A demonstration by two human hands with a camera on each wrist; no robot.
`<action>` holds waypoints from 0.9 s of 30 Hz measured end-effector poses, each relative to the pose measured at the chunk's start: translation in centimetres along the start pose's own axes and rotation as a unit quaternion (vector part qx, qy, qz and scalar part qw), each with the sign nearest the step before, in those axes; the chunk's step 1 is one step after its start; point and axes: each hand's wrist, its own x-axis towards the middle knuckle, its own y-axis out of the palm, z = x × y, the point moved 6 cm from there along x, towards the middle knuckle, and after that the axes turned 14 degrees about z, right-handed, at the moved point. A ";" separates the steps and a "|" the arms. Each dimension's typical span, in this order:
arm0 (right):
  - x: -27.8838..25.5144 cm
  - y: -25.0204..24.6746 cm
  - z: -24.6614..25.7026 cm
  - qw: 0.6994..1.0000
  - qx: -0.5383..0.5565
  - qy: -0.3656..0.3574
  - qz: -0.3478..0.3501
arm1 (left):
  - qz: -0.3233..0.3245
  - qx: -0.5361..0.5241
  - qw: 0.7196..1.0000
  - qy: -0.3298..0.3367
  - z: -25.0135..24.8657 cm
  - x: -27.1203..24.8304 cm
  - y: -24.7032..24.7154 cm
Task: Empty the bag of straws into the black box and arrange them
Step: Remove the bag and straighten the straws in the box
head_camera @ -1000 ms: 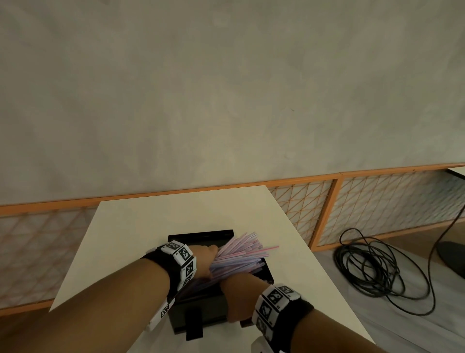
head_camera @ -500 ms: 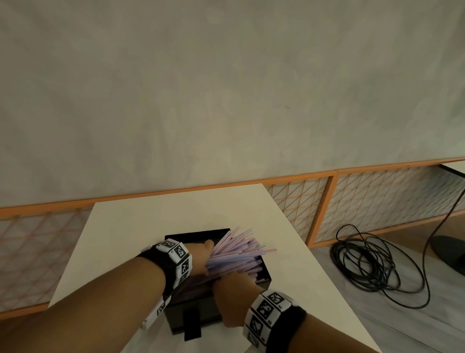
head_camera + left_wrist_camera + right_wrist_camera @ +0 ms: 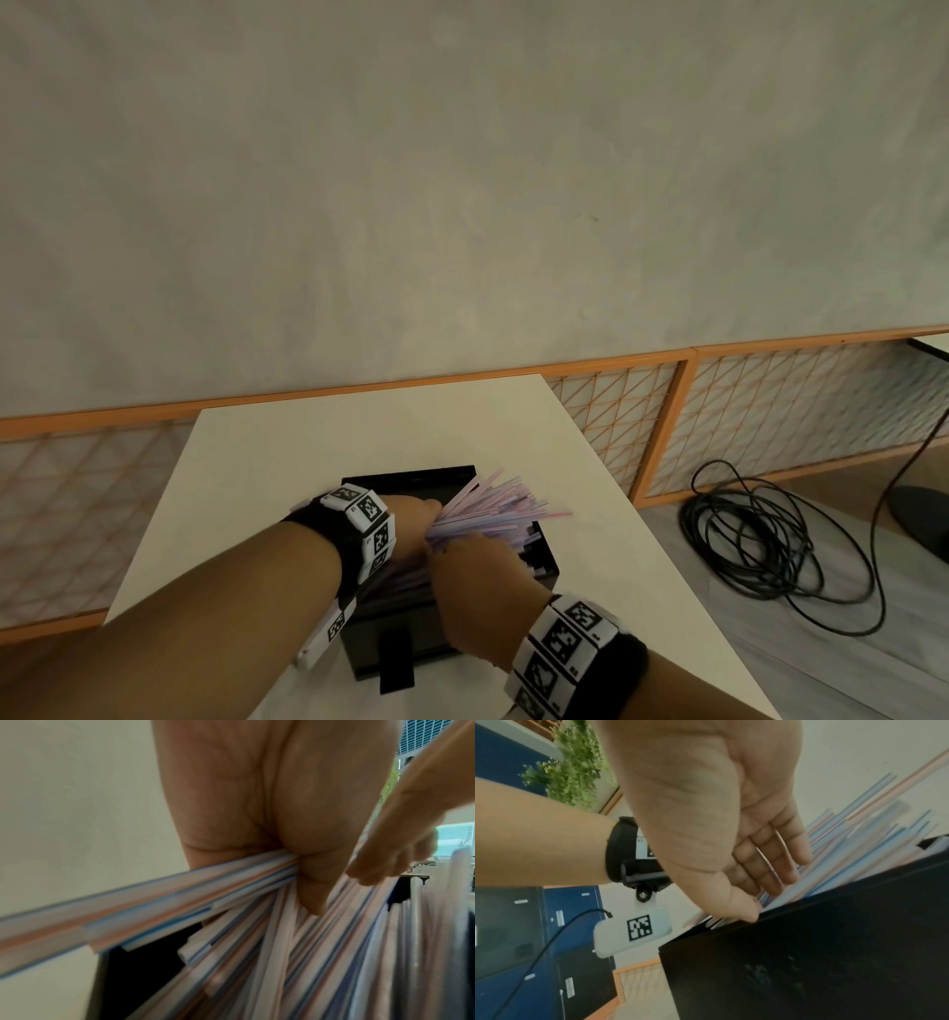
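While left hand [image 3: 411, 529] grips straws [image 3: 493, 506], right hand [image 3: 477, 580] touching, black box [image 3: 411, 475]

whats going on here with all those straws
A person is sorting a bundle of straws into a black box on a white table. The left hand grips the bundle near its middle, so the far ends fan out above the box rim. The right hand rests straight fingers on the straws beside it. Many straws already lie in the box, still uneven. No bag is in view.
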 end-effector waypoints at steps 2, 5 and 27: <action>0.3 0.4 -0.4 1.000 0.015 0.017 -0.008 | -0.009 0.006 1.000 -0.007 -0.1 -0.2 -0.1; 0.7 1.6 -0.7 0.999 0.009 0.024 0.023 | 0.004 0.008 1.000 -0.003 -0.5 -0.2 -0.2; 1.4 2.9 -2.5 0.950 0.309 0.012 -0.035 | 0.003 0.054 0.998 0.015 0.0 1.5 1.2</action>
